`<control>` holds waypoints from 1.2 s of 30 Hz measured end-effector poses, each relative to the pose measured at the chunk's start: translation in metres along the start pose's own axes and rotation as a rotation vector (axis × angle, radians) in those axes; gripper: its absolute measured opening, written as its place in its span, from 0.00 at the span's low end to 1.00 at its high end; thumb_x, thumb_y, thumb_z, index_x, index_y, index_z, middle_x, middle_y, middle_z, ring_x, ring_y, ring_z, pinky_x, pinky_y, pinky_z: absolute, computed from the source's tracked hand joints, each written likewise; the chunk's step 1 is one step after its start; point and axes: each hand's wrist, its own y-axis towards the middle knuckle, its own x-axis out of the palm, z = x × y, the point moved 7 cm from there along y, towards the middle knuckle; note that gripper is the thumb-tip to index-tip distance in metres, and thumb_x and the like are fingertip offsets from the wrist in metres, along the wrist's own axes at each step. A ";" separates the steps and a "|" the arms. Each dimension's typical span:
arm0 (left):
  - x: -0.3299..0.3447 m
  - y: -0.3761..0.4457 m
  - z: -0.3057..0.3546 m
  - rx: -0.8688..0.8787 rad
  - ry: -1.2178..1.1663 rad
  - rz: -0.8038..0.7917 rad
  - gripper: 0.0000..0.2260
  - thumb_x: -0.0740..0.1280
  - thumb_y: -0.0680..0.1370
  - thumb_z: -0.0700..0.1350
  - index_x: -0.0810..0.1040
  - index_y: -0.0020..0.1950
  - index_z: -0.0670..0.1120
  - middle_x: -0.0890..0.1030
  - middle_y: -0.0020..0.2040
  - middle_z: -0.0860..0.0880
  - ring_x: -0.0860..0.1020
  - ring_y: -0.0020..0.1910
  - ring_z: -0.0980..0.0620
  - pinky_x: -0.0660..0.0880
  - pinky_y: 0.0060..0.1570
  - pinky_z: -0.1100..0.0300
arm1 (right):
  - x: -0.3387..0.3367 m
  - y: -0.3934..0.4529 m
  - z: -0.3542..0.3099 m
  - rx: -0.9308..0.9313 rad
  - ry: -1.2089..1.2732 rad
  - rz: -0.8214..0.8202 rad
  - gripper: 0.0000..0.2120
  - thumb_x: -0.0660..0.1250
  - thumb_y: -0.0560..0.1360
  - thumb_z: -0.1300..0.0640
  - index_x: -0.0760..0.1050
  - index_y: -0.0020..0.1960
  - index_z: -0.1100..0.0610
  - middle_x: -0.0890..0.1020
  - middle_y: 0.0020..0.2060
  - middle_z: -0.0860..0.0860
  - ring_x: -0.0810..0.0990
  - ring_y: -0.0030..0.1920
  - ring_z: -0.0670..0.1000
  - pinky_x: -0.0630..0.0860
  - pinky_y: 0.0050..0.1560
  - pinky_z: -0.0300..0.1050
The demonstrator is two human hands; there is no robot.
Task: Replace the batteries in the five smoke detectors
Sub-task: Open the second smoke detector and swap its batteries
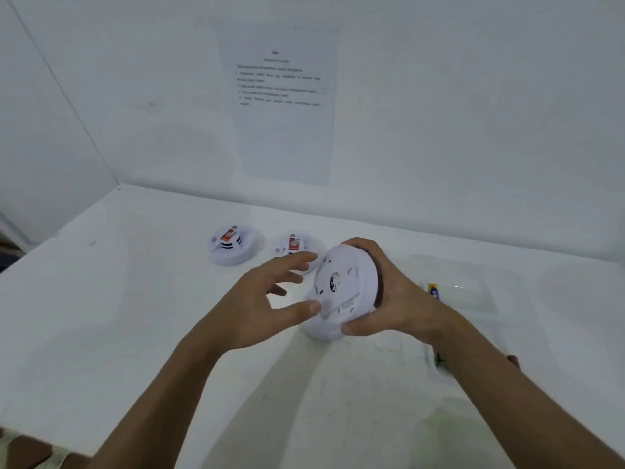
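My right hand [392, 299] grips a white round smoke detector [341, 289] by its rim, tilted on edge with its back facing me, just above the white table [118, 316]. My left hand [270, 299] is spread beside it, the thumb tip touching the detector's back near its lower edge. Two more white smoke detectors lie on the table behind, one at the left [235, 245] and one [292, 247] partly hidden by my left fingers, each showing a red-labelled battery on top.
A clear plastic tray [473, 292] stands to the right of my right hand, with a yellow-and-blue battery [434, 290] inside. A printed instruction sheet [284, 103] hangs on the white wall behind the table. The table's left edge runs diagonally.
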 end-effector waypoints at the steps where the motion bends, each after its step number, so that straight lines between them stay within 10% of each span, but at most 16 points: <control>1: 0.006 0.002 0.006 0.007 -0.018 -0.036 0.28 0.75 0.68 0.58 0.71 0.66 0.64 0.78 0.60 0.62 0.78 0.57 0.59 0.78 0.53 0.60 | -0.002 -0.007 0.000 -0.014 0.052 -0.002 0.46 0.79 0.59 0.69 0.64 0.70 0.49 0.74 0.64 0.47 0.75 0.66 0.50 0.80 0.55 0.46; 6: 0.020 0.006 0.023 0.035 -0.083 -0.118 0.31 0.79 0.68 0.44 0.73 0.68 0.56 0.83 0.56 0.54 0.83 0.48 0.48 0.81 0.44 0.50 | -0.001 -0.026 0.001 -0.058 0.183 0.005 0.49 0.77 0.61 0.74 0.60 0.75 0.54 0.72 0.69 0.53 0.73 0.69 0.55 0.78 0.56 0.49; 13: 0.017 0.006 0.025 0.022 0.021 -0.062 0.27 0.81 0.64 0.45 0.78 0.61 0.56 0.84 0.50 0.56 0.82 0.39 0.56 0.76 0.37 0.65 | 0.002 -0.034 0.005 -0.083 0.089 0.056 0.51 0.79 0.61 0.74 0.59 0.75 0.51 0.72 0.68 0.38 0.72 0.70 0.44 0.78 0.60 0.43; 28: 0.036 0.009 0.022 0.093 0.259 -0.040 0.24 0.78 0.57 0.54 0.75 0.49 0.53 0.74 0.49 0.58 0.78 0.39 0.57 0.70 0.31 0.69 | 0.003 -0.041 0.026 -0.069 -0.055 0.283 0.49 0.86 0.54 0.64 0.69 0.71 0.53 0.80 0.62 0.45 0.78 0.64 0.47 0.78 0.61 0.44; 36: 0.032 0.005 0.021 0.105 0.187 -0.115 0.29 0.82 0.61 0.49 0.78 0.60 0.51 0.74 0.57 0.58 0.79 0.46 0.58 0.77 0.38 0.68 | 0.006 -0.040 0.031 -0.022 -0.060 0.153 0.53 0.85 0.55 0.67 0.63 0.72 0.46 0.77 0.62 0.34 0.75 0.64 0.39 0.75 0.62 0.36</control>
